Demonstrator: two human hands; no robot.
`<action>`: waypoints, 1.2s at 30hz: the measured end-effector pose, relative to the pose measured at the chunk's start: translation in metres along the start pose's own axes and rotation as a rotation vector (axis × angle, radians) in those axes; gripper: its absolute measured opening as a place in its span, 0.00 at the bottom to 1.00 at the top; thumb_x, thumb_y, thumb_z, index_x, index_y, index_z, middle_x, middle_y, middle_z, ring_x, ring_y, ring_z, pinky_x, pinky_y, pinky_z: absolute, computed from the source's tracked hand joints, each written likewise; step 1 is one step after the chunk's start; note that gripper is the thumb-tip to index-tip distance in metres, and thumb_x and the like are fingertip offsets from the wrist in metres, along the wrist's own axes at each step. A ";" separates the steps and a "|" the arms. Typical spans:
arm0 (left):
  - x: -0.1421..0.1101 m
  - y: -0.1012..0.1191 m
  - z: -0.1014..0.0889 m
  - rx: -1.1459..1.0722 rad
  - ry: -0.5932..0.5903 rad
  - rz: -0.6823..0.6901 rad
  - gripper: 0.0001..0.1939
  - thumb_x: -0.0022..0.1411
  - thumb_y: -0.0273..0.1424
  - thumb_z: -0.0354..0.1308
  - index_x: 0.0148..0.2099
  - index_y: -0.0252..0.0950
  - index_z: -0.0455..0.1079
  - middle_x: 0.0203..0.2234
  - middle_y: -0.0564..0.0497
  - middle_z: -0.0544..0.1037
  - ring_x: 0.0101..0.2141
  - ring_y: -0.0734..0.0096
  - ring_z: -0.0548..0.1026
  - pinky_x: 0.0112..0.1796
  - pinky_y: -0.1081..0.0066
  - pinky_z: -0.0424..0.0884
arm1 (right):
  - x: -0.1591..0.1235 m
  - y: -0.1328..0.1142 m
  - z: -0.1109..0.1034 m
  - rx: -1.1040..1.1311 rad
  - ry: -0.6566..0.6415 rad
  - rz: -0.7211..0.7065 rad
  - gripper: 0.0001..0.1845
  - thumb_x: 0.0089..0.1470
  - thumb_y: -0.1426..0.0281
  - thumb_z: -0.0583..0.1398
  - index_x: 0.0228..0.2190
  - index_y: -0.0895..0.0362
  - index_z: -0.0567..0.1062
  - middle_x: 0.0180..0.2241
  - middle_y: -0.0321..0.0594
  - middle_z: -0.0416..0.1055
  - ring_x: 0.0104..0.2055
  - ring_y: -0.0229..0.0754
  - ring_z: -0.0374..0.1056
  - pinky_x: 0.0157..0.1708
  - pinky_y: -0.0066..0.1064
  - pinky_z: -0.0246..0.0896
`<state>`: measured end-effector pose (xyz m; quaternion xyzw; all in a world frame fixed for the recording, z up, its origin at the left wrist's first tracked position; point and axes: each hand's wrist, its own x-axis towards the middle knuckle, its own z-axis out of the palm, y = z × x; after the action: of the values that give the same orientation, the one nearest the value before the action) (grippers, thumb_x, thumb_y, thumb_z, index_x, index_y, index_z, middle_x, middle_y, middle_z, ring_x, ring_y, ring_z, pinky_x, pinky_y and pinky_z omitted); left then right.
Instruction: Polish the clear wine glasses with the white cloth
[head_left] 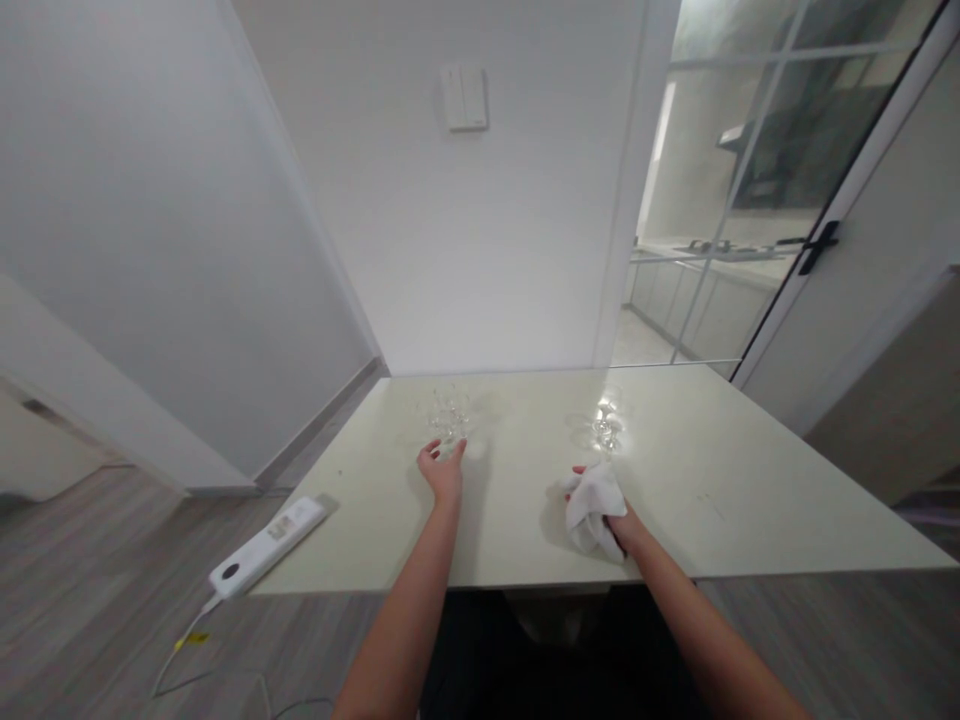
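One left hand, fingers spread, is hovering by glassware near the counter's far-left corner, ideally touching lightly; right hand is clutching cloth.

Left hand: fingers spread at left glassware; contact unclear. Right hand: grips cloth near right glassware. Power strip: on table, left edge. Switch: on wall.

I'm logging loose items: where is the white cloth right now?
In the head view, the white cloth is in the right hand, right of centre over the table, on the near side of the rightmost clear object.
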<state>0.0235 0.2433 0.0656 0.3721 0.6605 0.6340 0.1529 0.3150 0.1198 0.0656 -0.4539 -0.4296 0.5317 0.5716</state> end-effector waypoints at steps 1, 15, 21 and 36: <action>0.001 0.000 0.001 -0.002 0.010 -0.002 0.26 0.47 0.38 0.68 0.45 0.32 0.65 0.41 0.47 0.67 0.41 0.67 0.68 0.45 0.64 0.66 | 0.000 -0.001 0.000 0.095 -0.027 0.041 0.31 0.48 0.49 0.59 0.48 0.56 0.71 0.37 0.45 0.77 0.38 0.49 0.73 0.37 0.39 0.67; -0.024 0.020 -0.002 -0.102 0.037 0.193 0.20 0.52 0.37 0.62 0.45 0.35 0.63 0.39 0.48 0.71 0.41 0.66 0.70 0.45 0.64 0.64 | 0.013 0.019 -0.010 0.363 -0.053 0.191 0.26 0.45 0.47 0.60 0.38 0.54 0.77 0.36 0.44 0.79 0.39 0.51 0.74 0.41 0.41 0.68; -0.082 0.056 -0.010 -0.013 -0.645 0.449 0.19 0.59 0.41 0.57 0.49 0.38 0.59 0.30 0.54 0.72 0.32 0.71 0.73 0.36 0.72 0.67 | 0.014 0.013 -0.007 0.393 0.024 0.113 0.24 0.43 0.46 0.59 0.33 0.51 0.76 0.36 0.41 0.79 0.46 0.52 0.72 0.45 0.43 0.67; -0.141 0.146 -0.034 0.487 -1.008 1.086 0.21 0.56 0.38 0.61 0.51 0.39 0.67 0.46 0.43 0.74 0.44 0.56 0.73 0.42 0.60 0.70 | 0.008 0.009 -0.006 0.092 0.067 -0.040 0.17 0.39 0.55 0.66 0.29 0.54 0.77 0.29 0.37 0.77 0.31 0.44 0.70 0.34 0.34 0.68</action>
<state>0.1391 0.1102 0.1711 0.9097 0.3571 0.2115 0.0166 0.3191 0.1281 0.0554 -0.4359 -0.3942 0.5242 0.6163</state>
